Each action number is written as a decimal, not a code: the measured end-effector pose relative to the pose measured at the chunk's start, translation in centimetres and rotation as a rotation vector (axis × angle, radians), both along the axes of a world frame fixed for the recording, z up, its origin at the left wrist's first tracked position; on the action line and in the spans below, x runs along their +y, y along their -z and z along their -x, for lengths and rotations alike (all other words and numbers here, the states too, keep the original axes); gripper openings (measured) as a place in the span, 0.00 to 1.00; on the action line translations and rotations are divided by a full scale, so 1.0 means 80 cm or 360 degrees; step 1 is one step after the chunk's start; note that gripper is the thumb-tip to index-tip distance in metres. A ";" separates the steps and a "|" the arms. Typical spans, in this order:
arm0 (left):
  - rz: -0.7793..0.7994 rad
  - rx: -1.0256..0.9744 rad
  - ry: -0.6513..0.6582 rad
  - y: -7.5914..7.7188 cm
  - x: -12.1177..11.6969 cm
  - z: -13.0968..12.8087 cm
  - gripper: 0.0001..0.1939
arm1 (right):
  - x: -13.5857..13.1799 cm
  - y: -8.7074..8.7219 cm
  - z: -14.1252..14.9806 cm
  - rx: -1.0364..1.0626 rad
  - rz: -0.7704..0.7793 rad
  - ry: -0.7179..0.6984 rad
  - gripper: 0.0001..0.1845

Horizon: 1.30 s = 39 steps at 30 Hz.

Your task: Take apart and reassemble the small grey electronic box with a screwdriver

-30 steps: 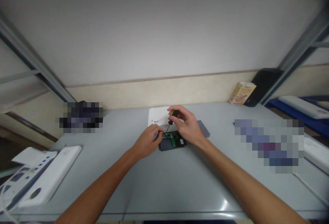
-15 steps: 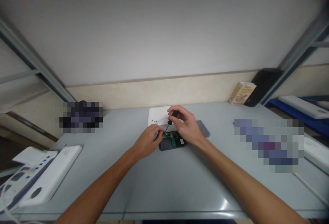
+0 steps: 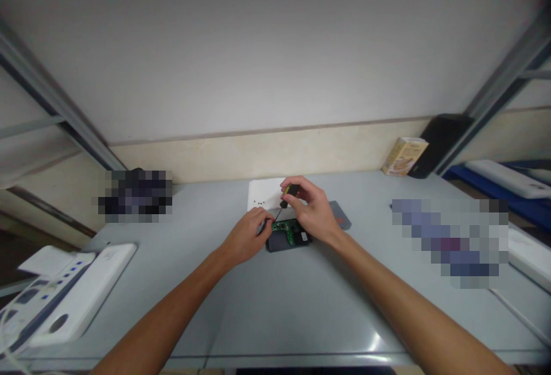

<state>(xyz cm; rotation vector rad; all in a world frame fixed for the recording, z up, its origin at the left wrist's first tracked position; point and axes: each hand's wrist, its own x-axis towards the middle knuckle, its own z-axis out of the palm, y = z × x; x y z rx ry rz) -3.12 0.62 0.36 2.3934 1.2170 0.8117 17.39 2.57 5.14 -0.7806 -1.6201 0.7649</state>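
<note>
From where I stand, the right hand [image 3: 315, 207] has its fingers closed round a black-and-yellow screwdriver [image 3: 293, 190], slanting down to the upper left corner of an opened device [image 3: 280, 242] that lies on the table [image 3: 275, 306], green circuit board [image 3: 287, 227] showing. The left hand [image 3: 246, 236] sits at that same corner, fingers bent, though I can't tell whether they grip anything. Just behind lies white paper [image 3: 263, 189] with small dark bits [image 3: 259, 203] on it.

The grey tabletop [image 3: 267, 312] carries an opened electronic device [image 3: 279, 243] with exposed green circuit board [image 3: 290, 233], white paper [image 3: 260, 190] behind it, a grey panel [image 3: 343, 216] and a yellow carton [image 3: 404, 157].
</note>
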 end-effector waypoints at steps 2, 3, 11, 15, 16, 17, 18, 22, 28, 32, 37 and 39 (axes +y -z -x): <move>0.0002 0.0001 -0.0001 0.000 0.000 0.000 0.08 | 0.000 0.000 0.000 -0.0006 0.0011 -0.0012 0.12; 0.0000 -0.0001 -0.0001 0.000 0.000 0.001 0.09 | 0.000 0.000 -0.001 -0.0011 0.0012 -0.0011 0.12; -0.0023 -0.0015 -0.0016 0.000 0.000 0.002 0.08 | -0.001 -0.002 -0.001 -0.0014 -0.0027 0.0023 0.11; -0.0026 -0.0005 -0.0015 -0.001 0.000 0.001 0.08 | 0.000 -0.001 0.000 -0.0019 0.0001 -0.0009 0.11; -0.0026 -0.0003 -0.0012 -0.001 0.000 0.001 0.09 | 0.000 0.000 -0.001 -0.0019 0.0005 -0.0010 0.11; -0.0025 -0.0004 -0.0010 -0.001 0.000 0.001 0.09 | 0.000 0.000 -0.001 -0.0018 0.0005 -0.0006 0.12; -0.0022 -0.0004 -0.0007 -0.001 0.000 0.001 0.09 | 0.001 0.000 -0.002 -0.0017 0.0002 0.0001 0.12; -0.0013 -0.0011 0.0002 0.000 0.000 0.002 0.09 | 0.001 -0.001 -0.003 -0.0014 -0.0012 0.0018 0.12; -0.0024 0.0002 0.0013 0.000 0.000 0.001 0.09 | 0.000 -0.001 -0.001 -0.0009 0.0004 0.0005 0.11; -0.0020 -0.0012 0.0000 -0.001 0.000 0.001 0.08 | 0.001 -0.001 -0.002 -0.0022 0.0012 0.0022 0.11; -0.0028 -0.0013 0.0000 0.000 0.000 0.001 0.09 | 0.002 0.000 -0.003 -0.0023 -0.0004 0.0042 0.12; -0.0030 -0.0013 0.0001 0.000 0.000 0.001 0.09 | 0.002 0.001 -0.004 -0.0025 -0.0012 0.0045 0.12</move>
